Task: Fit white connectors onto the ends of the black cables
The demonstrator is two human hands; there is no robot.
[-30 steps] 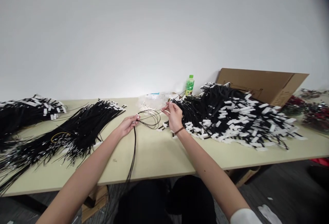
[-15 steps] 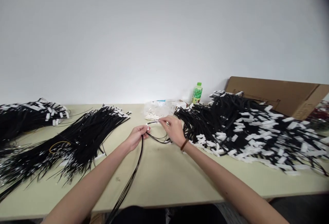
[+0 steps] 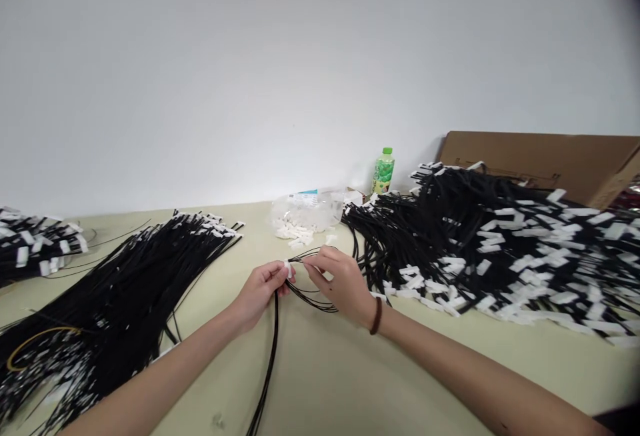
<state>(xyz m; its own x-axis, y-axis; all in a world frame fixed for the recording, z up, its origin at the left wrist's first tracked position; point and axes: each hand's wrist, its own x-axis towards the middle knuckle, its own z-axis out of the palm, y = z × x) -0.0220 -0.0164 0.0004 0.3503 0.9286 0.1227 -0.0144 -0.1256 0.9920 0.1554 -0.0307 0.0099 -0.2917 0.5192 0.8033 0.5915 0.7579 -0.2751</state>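
Black cables (image 3: 273, 349), thin and gathered, sit between your two hands over the middle of the table (image 3: 320, 376). Your left hand (image 3: 261, 289) has thumb and fingers closed on them at a small white piece (image 3: 289, 268); from there, one length hangs down toward you, while looped strands bow out toward your right hand (image 3: 347, 283). Thumb and forefinger of that hand are together, pinched on the strands just beside the white piece; how the other fingers lie against the loops, I cannot tell. Brown band (image 3: 377, 316) on your right wrist.

Beyond your hands: clear plastic bag (image 3: 303, 213), small white pieces in and in front of it. Green-capped bottle (image 3: 383, 173) upright near the wall. To your right, a broad heap of black cables with white ends (image 3: 450, 236), cardboard (image 3: 530, 163) behind it. To your left, a fanned bundle (image 3: 135, 283) (a yellow loop (image 3: 40, 336) lies across its near end), and another white-ended pile (image 3: 37, 246) at the view's edge.
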